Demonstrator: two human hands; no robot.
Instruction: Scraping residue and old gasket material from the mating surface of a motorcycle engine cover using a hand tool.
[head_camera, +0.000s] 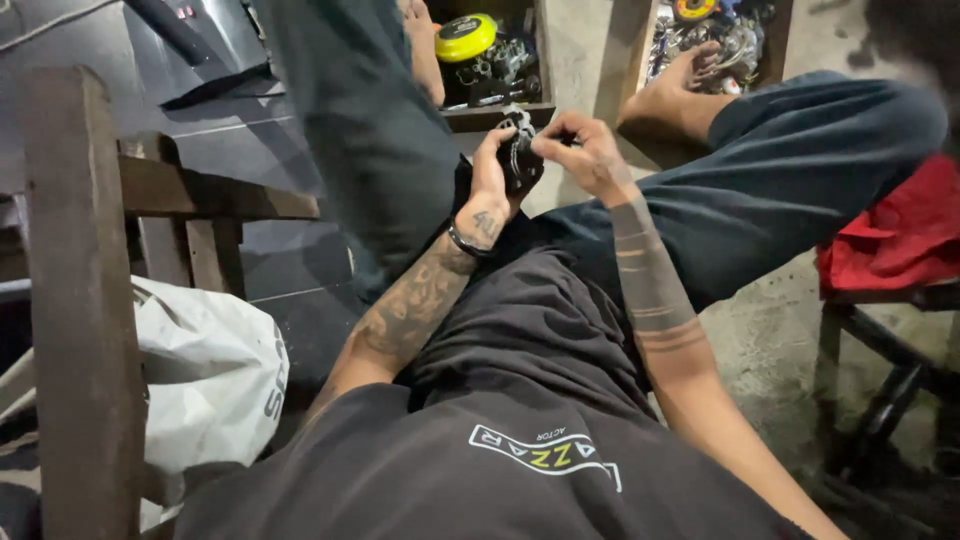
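head view, near to far: a white sack (210, 370) lies left of the lap. above the lap, the left hand (492, 180) wraps around a small black mechanical part (520, 160), while the right hand (580, 150) pinches its top edge. beyond the part, a wooden tray (500, 116) holds a yellow round tin (465, 37). judging by the fingertip pinch, the part could slip and drop to the concrete floor (770, 340).

parts box (495, 118) lies beyond the hands, bag (210, 370) perhaps left.
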